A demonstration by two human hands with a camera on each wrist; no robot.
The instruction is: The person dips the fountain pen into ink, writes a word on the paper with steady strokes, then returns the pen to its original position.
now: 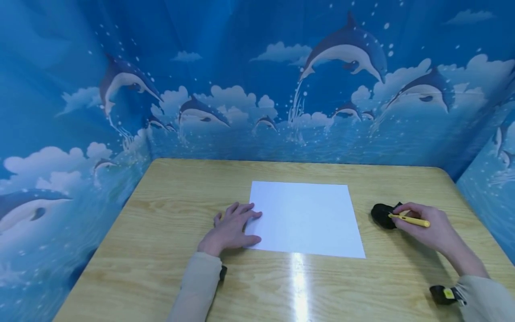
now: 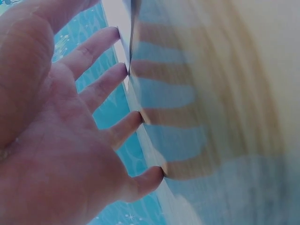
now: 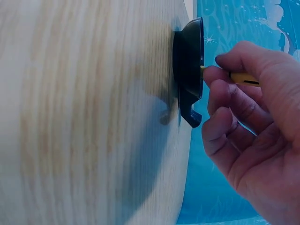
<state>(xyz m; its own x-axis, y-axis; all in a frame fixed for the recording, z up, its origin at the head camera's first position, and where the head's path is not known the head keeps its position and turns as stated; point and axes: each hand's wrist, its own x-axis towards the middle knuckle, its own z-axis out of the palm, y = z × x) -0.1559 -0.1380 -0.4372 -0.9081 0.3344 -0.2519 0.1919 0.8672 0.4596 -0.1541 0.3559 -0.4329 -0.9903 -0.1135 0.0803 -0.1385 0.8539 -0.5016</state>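
Head: R hand [image 1: 435,230] pinches yel pen [image 1: 416,221] @ blk dish [image 1: 381,216].

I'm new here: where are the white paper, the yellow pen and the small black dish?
White paper [image 1: 306,219]: head view, middle of the sheet.
Yellow pen [image 1: 415,221]: head view, on the barrel.
Small black dish [image 3: 188,61]: right wrist view, on its outer wall.

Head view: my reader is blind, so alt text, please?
A person's right grip holds a yellow pen-like tool over a black dish; the left grip rests at the left edge of white paper on a table. Behind hangs a blue dolphin-print backdrop.
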